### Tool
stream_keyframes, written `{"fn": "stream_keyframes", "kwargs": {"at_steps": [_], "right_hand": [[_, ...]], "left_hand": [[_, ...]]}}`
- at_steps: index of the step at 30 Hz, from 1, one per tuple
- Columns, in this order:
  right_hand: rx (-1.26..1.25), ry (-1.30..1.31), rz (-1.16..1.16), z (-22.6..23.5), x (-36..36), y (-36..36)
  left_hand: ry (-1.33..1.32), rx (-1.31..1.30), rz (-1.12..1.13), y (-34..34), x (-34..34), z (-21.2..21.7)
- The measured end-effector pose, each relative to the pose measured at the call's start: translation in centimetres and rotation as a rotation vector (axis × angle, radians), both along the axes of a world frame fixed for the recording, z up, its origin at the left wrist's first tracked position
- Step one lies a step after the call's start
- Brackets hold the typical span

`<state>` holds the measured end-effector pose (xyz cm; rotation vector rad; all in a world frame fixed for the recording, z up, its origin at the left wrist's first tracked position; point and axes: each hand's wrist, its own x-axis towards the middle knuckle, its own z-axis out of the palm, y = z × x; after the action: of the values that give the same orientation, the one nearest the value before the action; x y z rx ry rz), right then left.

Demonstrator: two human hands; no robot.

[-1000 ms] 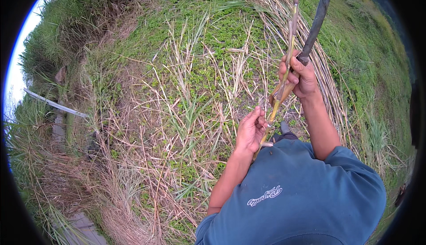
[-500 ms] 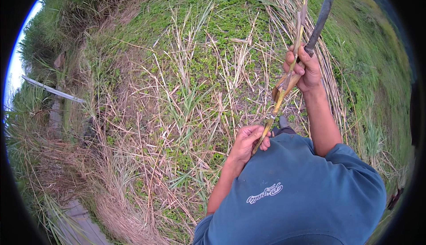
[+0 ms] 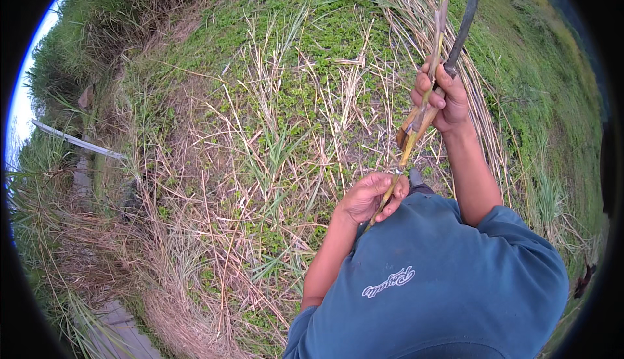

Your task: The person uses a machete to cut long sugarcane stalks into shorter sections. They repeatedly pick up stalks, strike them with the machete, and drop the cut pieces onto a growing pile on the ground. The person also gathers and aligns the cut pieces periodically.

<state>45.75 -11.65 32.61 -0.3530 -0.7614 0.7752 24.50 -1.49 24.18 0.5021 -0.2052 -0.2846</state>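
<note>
Above a grassy bank, a thin yellow-green cane stalk (image 3: 416, 128) runs slanted from the left hand (image 3: 372, 196) up past the right hand (image 3: 441, 96). Its surface is smooth, jointed, with brown dry sheath peeling near the upper grip. Both hands close around it; the right one also clasps a dark curved blade (image 3: 467, 18). Below lie pale straw (image 3: 214, 229), green weeds and a blue-grey shirt (image 3: 435, 287).

Open air lies left of the cane stalk (image 3: 416, 125); dry grass stems (image 3: 260, 183) crowd the ground below.
</note>
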Motion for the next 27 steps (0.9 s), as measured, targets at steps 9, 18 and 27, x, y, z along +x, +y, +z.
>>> {"fn": "stream_keyframes", "kwargs": {"at_steps": [9,18,27], "right_hand": [[-0.124,0.055,-0.099,-0.2,0.3,-0.2],[-0.282,0.145,-0.284,-0.1,-0.2,1.4],[-0.406,-0.025,-0.419,1.8,1.0,0.0]], "left_hand": [[0.783,0.105,0.582,-1.8,0.5,-1.6],[0.153,0.881,0.928,-2.1,3.0,6.0],[-0.066,1.067,0.976,-0.8,10.2,9.3]]}}
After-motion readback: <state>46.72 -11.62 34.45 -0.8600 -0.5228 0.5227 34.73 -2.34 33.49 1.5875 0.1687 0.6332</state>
